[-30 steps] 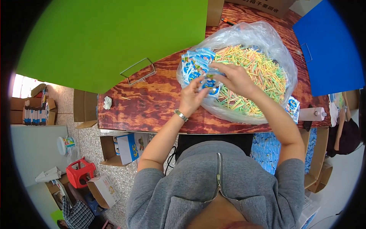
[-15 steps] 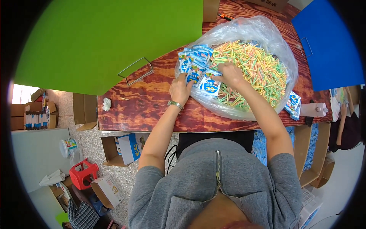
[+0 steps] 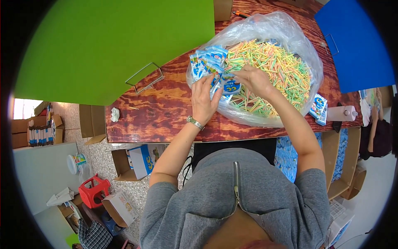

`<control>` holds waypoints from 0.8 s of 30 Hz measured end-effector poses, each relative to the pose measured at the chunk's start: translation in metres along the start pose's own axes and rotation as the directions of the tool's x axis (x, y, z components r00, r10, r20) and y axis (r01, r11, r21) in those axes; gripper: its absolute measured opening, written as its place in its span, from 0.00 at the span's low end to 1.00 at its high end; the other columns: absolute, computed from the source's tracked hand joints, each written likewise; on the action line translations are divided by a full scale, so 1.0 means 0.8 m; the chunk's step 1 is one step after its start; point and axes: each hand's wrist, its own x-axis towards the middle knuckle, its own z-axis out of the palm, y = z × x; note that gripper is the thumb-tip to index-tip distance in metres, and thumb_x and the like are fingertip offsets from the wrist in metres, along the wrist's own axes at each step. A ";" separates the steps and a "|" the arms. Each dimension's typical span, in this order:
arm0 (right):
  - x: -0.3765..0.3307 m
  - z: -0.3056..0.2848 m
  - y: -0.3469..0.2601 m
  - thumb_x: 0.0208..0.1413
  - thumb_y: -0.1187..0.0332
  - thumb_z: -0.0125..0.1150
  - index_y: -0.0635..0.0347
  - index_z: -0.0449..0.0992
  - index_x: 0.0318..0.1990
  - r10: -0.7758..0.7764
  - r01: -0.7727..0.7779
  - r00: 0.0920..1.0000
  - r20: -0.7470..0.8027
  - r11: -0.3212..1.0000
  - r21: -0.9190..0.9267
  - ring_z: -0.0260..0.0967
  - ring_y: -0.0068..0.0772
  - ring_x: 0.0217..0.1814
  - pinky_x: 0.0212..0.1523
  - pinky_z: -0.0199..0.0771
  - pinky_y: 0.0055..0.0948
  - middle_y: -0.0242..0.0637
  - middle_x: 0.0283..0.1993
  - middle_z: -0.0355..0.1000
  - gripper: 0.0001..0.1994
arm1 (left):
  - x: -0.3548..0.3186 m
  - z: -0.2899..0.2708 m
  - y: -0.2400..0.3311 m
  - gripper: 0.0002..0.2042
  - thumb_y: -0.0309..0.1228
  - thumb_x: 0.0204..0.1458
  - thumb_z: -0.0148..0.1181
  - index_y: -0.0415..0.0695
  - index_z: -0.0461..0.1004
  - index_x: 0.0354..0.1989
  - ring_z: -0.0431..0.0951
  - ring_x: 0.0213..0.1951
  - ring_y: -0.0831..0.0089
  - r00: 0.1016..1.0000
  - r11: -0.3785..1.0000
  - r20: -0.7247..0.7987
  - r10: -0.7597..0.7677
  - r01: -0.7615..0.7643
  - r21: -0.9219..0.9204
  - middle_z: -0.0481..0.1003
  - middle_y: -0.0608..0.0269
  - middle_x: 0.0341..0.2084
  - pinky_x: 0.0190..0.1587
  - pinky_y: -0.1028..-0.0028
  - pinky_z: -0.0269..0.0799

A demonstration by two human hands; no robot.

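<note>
A large clear plastic bag (image 3: 282, 23) lies open on the table, heaped with thin candy-like sticks (image 3: 273, 70) in yellow, green and pink. Several small blue-and-white packets (image 3: 198, 66) are piled at the bag's left side. My left hand (image 3: 203, 99) is at the pile's near edge, its fingers and thumb around a packet (image 3: 214, 85) that they partly cover. Over the sticks' left part, my right hand (image 3: 255, 81) is closed, thumb and fingertips pinched at the top edge of another blue packet (image 3: 231, 87). That packet lies between both hands.
A green panel (image 3: 124, 45) with a wire handle covers the table's left, and a blue panel (image 3: 356, 45) stands right. More packets (image 3: 318, 108) and a pale pink bottle (image 3: 342, 113) lie near the right edge. Crumpled tissue (image 3: 115, 114) sits left. Another person (image 3: 377, 135) is at far right.
My left hand has shifted slightly right, its thumb spreading wider. The packet beside my right hand has turned and moved up, its front now darker blue. The whole view has shifted slightly.
</note>
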 end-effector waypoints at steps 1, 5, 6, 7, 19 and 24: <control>0.003 -0.002 0.000 0.56 0.65 0.60 0.49 0.80 0.47 0.016 -0.016 1.000 0.004 1.000 -0.001 0.72 0.41 0.37 0.37 0.73 0.38 0.39 0.34 0.72 0.12 | 0.002 0.003 -0.001 0.24 0.28 0.49 0.65 0.38 0.69 0.55 0.70 0.50 0.52 1.000 1.000 0.000 0.006 -0.006 -0.003 0.70 0.47 0.48 0.52 0.61 0.66; 0.018 0.022 0.001 0.55 0.65 0.54 0.44 0.69 0.59 0.188 -0.100 0.945 0.269 0.945 -0.311 0.77 0.43 0.40 0.33 0.75 0.40 0.43 0.43 0.75 0.21 | 0.004 0.021 -0.008 0.23 0.28 0.53 0.62 0.36 0.67 0.57 0.75 0.44 0.55 0.995 0.994 0.099 -0.007 0.017 -0.106 0.73 0.48 0.44 0.48 0.62 0.71; 0.015 0.037 0.013 0.55 0.67 0.52 0.45 0.66 0.62 0.135 -0.061 0.961 0.243 0.954 -0.292 0.77 0.43 0.41 0.32 0.76 0.41 0.44 0.46 0.76 0.24 | 0.003 0.027 -0.008 0.23 0.28 0.54 0.61 0.36 0.66 0.57 0.76 0.42 0.56 0.977 0.976 0.210 -0.039 0.082 -0.203 0.74 0.48 0.43 0.46 0.62 0.72; 0.014 0.041 0.010 0.55 0.67 0.52 0.45 0.66 0.62 0.128 -0.054 0.961 0.244 0.956 -0.289 0.77 0.43 0.41 0.32 0.76 0.41 0.44 0.46 0.76 0.24 | 0.001 0.032 -0.011 0.27 0.30 0.54 0.61 0.35 0.62 0.60 0.78 0.39 0.58 0.974 0.978 0.225 -0.014 0.061 -0.201 0.75 0.47 0.43 0.44 0.63 0.74; 0.005 -0.004 0.032 0.56 0.67 0.57 0.49 0.79 0.45 0.022 -0.029 0.996 -0.082 0.996 -0.090 0.76 0.43 0.39 0.36 0.75 0.37 0.38 0.38 0.77 0.10 | -0.002 0.038 -0.030 0.25 0.37 0.54 0.61 0.35 0.67 0.57 0.75 0.45 0.55 0.930 0.996 0.356 -0.085 0.072 0.050 0.75 0.47 0.45 0.49 0.63 0.70; 0.006 -0.015 0.022 0.58 0.66 0.57 0.54 0.78 0.46 0.038 -0.019 0.997 -0.068 0.965 0.263 0.76 0.46 0.35 0.38 0.75 0.38 0.44 0.34 0.77 0.10 | 0.010 0.030 -0.008 0.23 0.35 0.55 0.61 0.36 0.68 0.55 0.75 0.44 0.56 0.996 0.991 0.063 -0.069 0.076 -0.111 0.75 0.47 0.44 0.48 0.63 0.71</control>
